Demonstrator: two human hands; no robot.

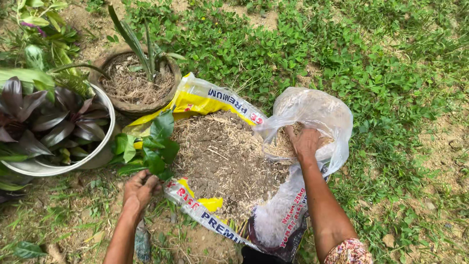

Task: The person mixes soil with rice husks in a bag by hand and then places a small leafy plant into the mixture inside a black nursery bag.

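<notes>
Head view | right hand [306, 142] plunged in crinkled clear plastic bag [322, 110], fingers curled into dry fibrous mix | left hand [139, 188] clenched on leafy green seedling [149, 146] beside woven sack [205, 98] of coarse crumbly soil [222, 159] | round white pot [100, 156] left

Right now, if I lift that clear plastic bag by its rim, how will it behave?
The clear plastic bag looks thin and crumpled, so it will likely flop and sag. The dry husk mix inside, where the right hand digs, seems light and loose, so it may spill. The film could tear if yanked.
</notes>
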